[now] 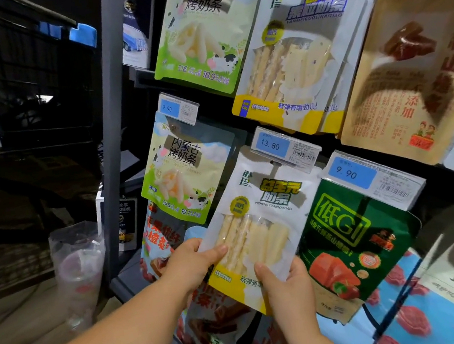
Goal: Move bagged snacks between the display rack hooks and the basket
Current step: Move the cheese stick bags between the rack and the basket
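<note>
The left hand [187, 261] gripped the left edge of a white-and-yellow snack bag [258, 211], thumb across its front and fingers behind. The right hand [288, 283] pinched the bag's lower right corner the same way. The bag was tilted, its top just beneath the 13.80 price tag [284, 148] on the display rack [111, 115] — whether it sat on a hook could not be told. A green-and-white bag [187, 169] hung just beside it to the left, a dark green bag [357, 240] to the right, partly behind it. Well apart, at upper left, stood the black wire basket [15, 85] — dim, its contents unclear.
</note>
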Motion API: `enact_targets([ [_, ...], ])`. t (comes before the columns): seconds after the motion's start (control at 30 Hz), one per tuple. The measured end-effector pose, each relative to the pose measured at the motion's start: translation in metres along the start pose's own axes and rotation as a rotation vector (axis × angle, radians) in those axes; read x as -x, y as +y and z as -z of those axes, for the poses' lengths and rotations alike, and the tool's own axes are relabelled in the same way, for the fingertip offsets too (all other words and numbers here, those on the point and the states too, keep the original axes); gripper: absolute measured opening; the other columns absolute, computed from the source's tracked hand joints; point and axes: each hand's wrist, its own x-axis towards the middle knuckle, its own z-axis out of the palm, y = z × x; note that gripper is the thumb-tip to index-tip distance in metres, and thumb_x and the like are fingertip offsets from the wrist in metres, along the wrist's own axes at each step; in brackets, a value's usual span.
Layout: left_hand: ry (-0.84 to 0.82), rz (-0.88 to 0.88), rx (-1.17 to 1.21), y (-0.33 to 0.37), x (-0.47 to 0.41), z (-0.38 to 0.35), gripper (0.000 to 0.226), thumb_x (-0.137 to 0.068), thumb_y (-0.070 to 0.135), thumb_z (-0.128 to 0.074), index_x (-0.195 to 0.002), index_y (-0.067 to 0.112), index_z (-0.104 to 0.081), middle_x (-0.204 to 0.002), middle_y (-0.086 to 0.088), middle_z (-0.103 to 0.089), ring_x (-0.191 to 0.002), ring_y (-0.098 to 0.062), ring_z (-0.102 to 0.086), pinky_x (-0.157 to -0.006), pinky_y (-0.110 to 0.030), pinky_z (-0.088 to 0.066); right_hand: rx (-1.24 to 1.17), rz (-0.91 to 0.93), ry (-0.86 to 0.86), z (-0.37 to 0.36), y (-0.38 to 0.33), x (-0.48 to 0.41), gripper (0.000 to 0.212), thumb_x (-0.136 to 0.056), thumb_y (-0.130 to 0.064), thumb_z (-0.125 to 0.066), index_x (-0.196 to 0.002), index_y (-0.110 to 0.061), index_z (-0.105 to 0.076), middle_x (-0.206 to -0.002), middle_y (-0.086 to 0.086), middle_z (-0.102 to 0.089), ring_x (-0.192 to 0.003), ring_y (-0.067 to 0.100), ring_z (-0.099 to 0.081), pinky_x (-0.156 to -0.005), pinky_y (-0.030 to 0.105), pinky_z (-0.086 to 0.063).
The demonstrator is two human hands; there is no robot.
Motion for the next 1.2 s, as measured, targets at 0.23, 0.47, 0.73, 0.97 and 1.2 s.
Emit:
enact_targets([
  [0.23,0.08,-0.034,-0.041,-0.004,-0.016,-0.021,0.034,-0.084,0.028,-0.076,-0.11,0.011,-0.063,-0.103,-0.005,-0.07,-0.092,-0.023,-0.067,-0.081,-0.035,-0.056,0.134,0.007,0.035,0.009,0.008,-0.017,0.015,-0.09,-0.019,-0.07,-0.095,-0.031,-0.062,-0.092,-0.011,-0.07,-0.087,0.011,-0.066,-0.078,0.034,-0.053],
  [0.47,0.15,-0.017,-0.151,-0.012,-0.034,-0.041,0.025,-0.084,0.038,-0.075,-0.095,0.019,-0.061,-0.097,-0.003,-0.069,-0.092,-0.027,-0.065,-0.089,-0.044,-0.053,0.251,-0.065,0.099,0.01,0.013,-0.039,0.012,-0.088,-0.021,-0.072,-0.087,-0.015,-0.061,-0.094,0.011,-0.069,-0.092,0.029,-0.065,-0.079,0.043,-0.053],
  [0.73,0.356,0.025,-0.215,-0.02,-0.043,-0.058,0.055,-0.081,0.04,-0.076,-0.123,0.011,-0.056,-0.123,-0.012,-0.062,-0.107,-0.032,-0.059,-0.088,-0.038,-0.046,0.303,-0.148,0.118,0.014,0.016,-0.041,0.016,-0.086,-0.031,-0.073,-0.083,-0.021,-0.06,-0.082,0.0,-0.067,-0.078,0.017,-0.063,-0.065,0.031,-0.046],
  [0.97,0.41,-0.113,-0.328,-0.016,-0.032,-0.076,0.052,-0.079,0.031,-0.079,-0.115,0.004,-0.052,-0.113,-0.019,-0.058,-0.106,-0.039,-0.056,-0.091,-0.047,-0.047,0.309,-0.177,0.078,0.044,0.009,-0.022,0.008,-0.092,-0.026,-0.065,-0.099,-0.023,-0.062,-0.081,-0.01,-0.061,-0.078,0.008,-0.057,-0.071,0.025,-0.045],
  [1.2,-0.04,-0.473,-0.461,0.004,0.035,-0.134,0.026,-0.084,0.021,-0.074,-0.082,0.02,-0.047,-0.069,-0.001,-0.051,-0.062,-0.014,-0.05,-0.055,-0.022,-0.034,0.424,-0.106,0.136,0.116,-0.011,0.026,0.022,-0.093,-0.036,-0.062,-0.072,-0.029,-0.06,-0.07,-0.005,-0.068,-0.071,0.007,-0.064,-0.066,0.025,-0.047],
])
